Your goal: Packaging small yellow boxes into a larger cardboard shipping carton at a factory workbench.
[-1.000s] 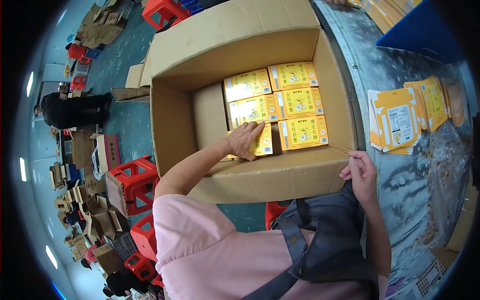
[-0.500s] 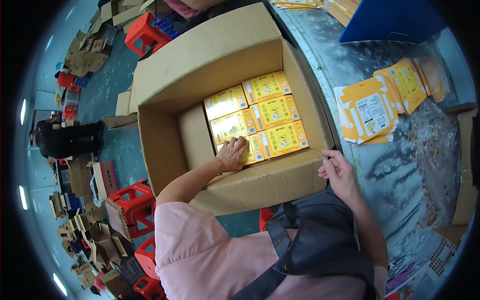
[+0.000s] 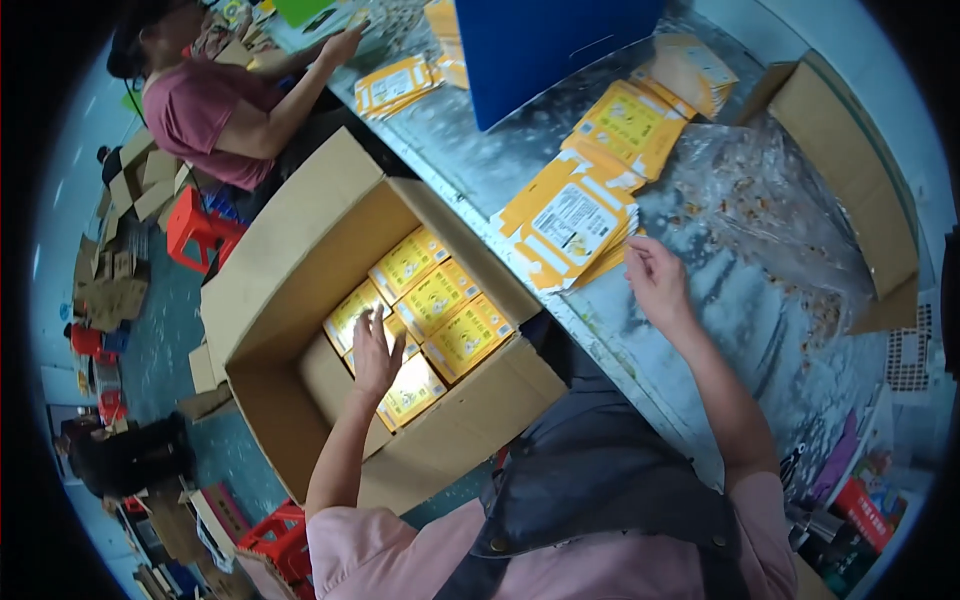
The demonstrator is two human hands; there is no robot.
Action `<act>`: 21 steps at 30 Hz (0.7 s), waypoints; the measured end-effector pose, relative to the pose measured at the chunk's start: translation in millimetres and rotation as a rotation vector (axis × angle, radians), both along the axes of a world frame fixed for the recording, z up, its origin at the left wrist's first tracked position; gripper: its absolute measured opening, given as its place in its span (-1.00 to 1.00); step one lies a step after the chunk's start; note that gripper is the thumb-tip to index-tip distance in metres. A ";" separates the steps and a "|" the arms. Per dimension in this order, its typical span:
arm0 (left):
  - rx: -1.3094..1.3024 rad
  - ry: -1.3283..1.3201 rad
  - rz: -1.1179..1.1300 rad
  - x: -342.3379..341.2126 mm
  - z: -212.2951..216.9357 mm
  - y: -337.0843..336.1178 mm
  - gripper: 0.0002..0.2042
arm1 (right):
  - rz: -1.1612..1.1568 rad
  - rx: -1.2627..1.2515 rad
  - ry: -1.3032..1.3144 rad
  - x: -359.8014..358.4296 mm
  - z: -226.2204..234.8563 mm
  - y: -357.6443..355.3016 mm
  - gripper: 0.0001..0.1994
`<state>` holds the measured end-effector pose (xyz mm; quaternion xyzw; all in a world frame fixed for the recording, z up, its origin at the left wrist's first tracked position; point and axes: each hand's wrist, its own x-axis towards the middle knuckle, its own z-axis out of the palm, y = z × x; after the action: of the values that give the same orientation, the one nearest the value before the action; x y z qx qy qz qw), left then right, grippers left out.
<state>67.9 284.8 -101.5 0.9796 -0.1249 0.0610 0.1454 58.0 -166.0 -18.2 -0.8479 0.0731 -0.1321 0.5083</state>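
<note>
A large brown cardboard box (image 3: 470, 420) stands in front of me, its flaps up. Inside, small yellow printed cartons (image 3: 438, 300) lie side by side in two rows. My left hand (image 3: 376, 357) is over the cartons with its fingers apart, holding nothing; whether it touches them is unclear. On the worktable to the right, my right hand (image 3: 658, 287) hangs at the edge of a stack of flat, unfolded yellow cartons (image 3: 570, 222). Its fingers are loosely bent, thumb apart, and nothing shows between them.
More flat cartons (image 3: 628, 122) lie behind the stack, beside a blue upright panel (image 3: 550, 60). A clear plastic bag (image 3: 790, 200) with small pieces lies right, before a cardboard box (image 3: 850, 150). A co-worker (image 3: 220, 110) sits far left, near a red stool (image 3: 197, 228).
The view has turned toward the worktable. My right hand has left the box's edge for the flat carton stack. My left hand has lifted its fingers and shifted over the cartons.
</note>
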 end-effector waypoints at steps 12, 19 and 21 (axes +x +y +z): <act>-0.255 0.149 -0.156 136.0 75.3 -242.9 -0.61 | -0.115 0.619 0.312 26.2 -26.8 33.6 -0.68; -0.176 -0.099 -0.210 121.9 74.1 -264.7 -0.66 | -0.132 0.825 0.321 25.7 -21.3 30.8 -0.69; -0.274 -0.147 -0.075 122.1 76.4 -268.1 -0.62 | -0.160 0.834 0.306 28.4 -21.5 29.3 -0.68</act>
<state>190.1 16.7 -25.1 0.9381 -0.1621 0.1434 0.2704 86.4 -136.6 -39.7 -0.5719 0.2597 -0.0035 0.7781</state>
